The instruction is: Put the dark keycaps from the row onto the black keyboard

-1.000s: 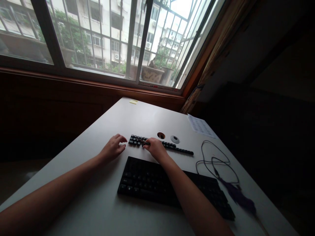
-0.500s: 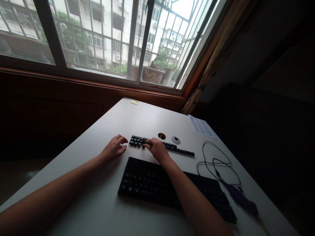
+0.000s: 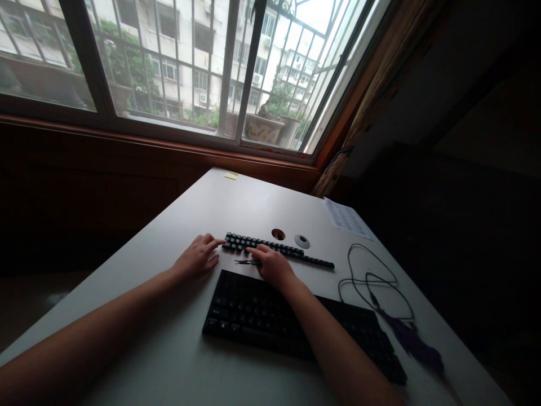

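Rows of loose black keycaps (image 3: pixel 276 247) lie on the white desk. My left hand (image 3: pixel 196 256) is at their left end, its index finger stretched out to the end keycap and the other fingers loosely bent. My right hand (image 3: pixel 274 268) is at the near side of the rows, its index finger reaching to a keycap in the nearest row. Held in its other fingers is a keycap puller (image 3: pixel 243 261), whose thin prongs point left, low over the desk. Below my right wrist lies a black keyboard (image 3: pixel 257 316), partly covered by my right forearm.
Beyond the keycaps are a round hole (image 3: pixel 278 234) in the desk and a grey round cover (image 3: pixel 301 241). A black cable (image 3: pixel 353 280) loops at the right, near a purple brush-like object (image 3: pixel 412 341). Printed paper (image 3: pixel 349 218) and yellow sticky notes (image 3: pixel 230 176) lie farther back.
My right hand has drawn the keycap puller down off the keycaps toward me, and its index finger now points at them. My left index finger has straightened to the end keycap.
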Available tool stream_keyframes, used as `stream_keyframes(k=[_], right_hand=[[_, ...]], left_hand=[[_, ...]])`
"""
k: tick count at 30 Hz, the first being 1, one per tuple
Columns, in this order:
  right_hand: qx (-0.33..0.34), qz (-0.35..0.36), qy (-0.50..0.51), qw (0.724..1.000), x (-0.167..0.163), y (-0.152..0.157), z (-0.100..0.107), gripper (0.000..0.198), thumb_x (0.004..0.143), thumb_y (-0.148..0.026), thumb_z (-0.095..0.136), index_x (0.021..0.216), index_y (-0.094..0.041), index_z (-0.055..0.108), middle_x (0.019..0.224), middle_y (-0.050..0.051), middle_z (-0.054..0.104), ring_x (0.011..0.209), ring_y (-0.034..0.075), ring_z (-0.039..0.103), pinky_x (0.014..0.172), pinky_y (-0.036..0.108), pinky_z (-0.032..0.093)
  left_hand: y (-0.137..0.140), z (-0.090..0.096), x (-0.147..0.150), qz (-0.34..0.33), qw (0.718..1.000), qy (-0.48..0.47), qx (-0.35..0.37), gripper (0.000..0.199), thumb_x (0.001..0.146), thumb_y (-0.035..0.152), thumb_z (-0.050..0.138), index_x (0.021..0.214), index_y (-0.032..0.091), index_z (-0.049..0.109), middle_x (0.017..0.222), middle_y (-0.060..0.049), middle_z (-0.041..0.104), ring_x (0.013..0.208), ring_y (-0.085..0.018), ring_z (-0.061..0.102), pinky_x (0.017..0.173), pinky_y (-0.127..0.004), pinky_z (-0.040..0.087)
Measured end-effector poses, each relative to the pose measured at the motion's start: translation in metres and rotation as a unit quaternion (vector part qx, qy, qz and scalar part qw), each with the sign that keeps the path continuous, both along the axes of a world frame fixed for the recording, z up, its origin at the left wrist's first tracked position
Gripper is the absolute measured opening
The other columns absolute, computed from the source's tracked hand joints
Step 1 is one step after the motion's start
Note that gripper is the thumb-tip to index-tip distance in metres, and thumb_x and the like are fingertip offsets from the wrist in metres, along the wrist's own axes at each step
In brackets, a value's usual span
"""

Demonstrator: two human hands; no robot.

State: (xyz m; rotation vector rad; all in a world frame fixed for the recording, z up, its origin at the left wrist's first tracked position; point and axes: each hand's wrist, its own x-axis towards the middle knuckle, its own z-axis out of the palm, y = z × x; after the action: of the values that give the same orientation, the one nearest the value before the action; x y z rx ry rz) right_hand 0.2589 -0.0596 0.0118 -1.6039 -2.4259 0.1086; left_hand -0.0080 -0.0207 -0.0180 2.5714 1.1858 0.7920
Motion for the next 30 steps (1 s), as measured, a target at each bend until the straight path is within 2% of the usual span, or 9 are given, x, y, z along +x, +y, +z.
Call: stream_keyframes(k=[7, 17, 30], right_hand=[[-0.01, -0.001, -0.018, 1.0, -0.0066, 0.0041, 0.0001, 0.047, 0.088, -0.015, 0.052, 0.133, -0.029, 0.058, 0.123, 0.004, 0.064, 0.102, 0.019, 0.066, 0.087, 0.025, 0.05], [-0.007, -0.001, -0.026, 1.0, -0.0094, 0.0052, -0.0001, 0.047, 0.088, -0.016, 0.053, 0.133, -0.029, 0.058, 0.122, 0.004, 0.064, 0.099, 0.019, 0.067, 0.086, 0.026, 0.05], [-0.008, 0.001, -0.017, 1.0, -0.01, 0.0051, -0.0005, 0.049, 0.088, -0.015, 0.053, 0.134, -0.029, 0.057, 0.123, 0.004, 0.064, 0.101, 0.02, 0.066, 0.086, 0.026, 0.05]], left_hand=[[-0.0016, -0.0013, 0.002, -0.007, 0.999, 0.036, 0.009, 0.049, 0.087, 0.019, 0.053, 0.136, 0.027, 0.053, 0.109, -0.009, 0.056, 0.1, -0.027, 0.049, 0.095, -0.045, 0.044], [-0.0047, -0.0011, 0.0065, 0.002, 0.997, 0.077, 0.028, 0.048, 0.09, 0.022, 0.053, 0.137, 0.03, 0.052, 0.11, -0.009, 0.055, 0.099, -0.027, 0.047, 0.094, -0.044, 0.044], [-0.0048, -0.0012, 0.0058, -0.002, 0.997, 0.073, 0.036, 0.049, 0.09, 0.022, 0.052, 0.138, 0.031, 0.051, 0.11, -0.008, 0.055, 0.098, -0.026, 0.047, 0.092, -0.042, 0.044]])
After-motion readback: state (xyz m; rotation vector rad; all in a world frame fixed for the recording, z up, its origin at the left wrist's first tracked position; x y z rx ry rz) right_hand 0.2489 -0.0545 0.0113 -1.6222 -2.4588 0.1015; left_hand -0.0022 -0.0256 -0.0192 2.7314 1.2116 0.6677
